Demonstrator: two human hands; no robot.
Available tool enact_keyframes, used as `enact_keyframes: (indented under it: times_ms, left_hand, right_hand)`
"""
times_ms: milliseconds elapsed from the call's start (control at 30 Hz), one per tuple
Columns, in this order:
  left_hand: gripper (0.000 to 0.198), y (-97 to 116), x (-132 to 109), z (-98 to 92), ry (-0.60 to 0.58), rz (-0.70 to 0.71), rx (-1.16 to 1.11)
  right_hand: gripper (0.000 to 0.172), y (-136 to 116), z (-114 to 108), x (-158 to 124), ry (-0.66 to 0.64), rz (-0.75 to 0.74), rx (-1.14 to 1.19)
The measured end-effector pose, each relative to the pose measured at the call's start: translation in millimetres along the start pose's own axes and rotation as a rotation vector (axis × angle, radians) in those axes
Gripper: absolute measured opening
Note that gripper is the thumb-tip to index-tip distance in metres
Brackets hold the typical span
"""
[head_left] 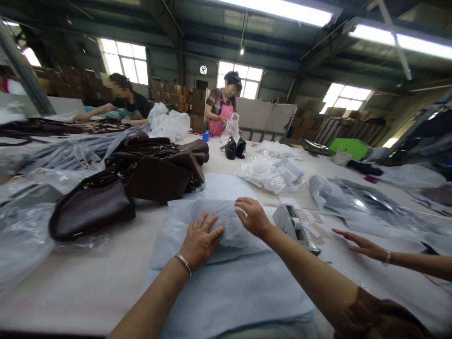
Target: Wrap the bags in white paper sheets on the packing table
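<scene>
Two hands press flat on a pale wrapped bundle that lies on a sheet of light blue tissue paper spread over the near edge of the worktop. The left hand, a silver bangle at its wrist, has its fingers spread and released, palm down on the bundle's near side. The right hand rests on the bundle's top right, fingers loosely curved over the wrapping, grasping nothing that I can make out.

Just right of the bundle sits a grey tape dispenser, and beyond it another person's hand reaches in over the pale surface from the right edge, open and flat.

To the left, a dark brown handbag lies on its side on clear plastic, with a heap of similar brown bags piled behind it. Further along lie crumpled plastic bags and a pair of small black shoes.

At the far end, a person in a pink apron handles a white bag, while another in black leans over the worktop on the left. Stacked cardboard boxes line the back wall beneath bright windows, and strip lights run under the dark roof.
</scene>
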State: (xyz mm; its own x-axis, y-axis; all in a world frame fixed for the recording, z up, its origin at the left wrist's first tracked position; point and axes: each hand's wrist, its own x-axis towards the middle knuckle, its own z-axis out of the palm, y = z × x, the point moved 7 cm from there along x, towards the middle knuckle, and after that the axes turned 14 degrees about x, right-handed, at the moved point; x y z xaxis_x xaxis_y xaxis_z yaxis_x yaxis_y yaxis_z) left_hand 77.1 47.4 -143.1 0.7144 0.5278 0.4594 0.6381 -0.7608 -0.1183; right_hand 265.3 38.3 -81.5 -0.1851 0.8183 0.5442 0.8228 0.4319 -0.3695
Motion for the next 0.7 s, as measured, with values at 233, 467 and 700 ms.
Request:
enact_keyframes:
  times_ms: [233,467,700]
  left_hand:
    - [0.046,-5,-1,0.2,-0.055,0.051,-0.012]
    - [0.061,-45,-17,17.7,-0.014,-0.027,-0.056]
    - [0.058,-57,-12,35.3,0.096,0.022,-0.075]
  right_hand:
    - [0.070,-23,62,-68,-0.306,0.049,-0.096]
    - [0.071,-17,61,-63,-0.359,0.123,-0.049]
    - [0.063,-8,1,-77,-0.117,0.151,-0.024]
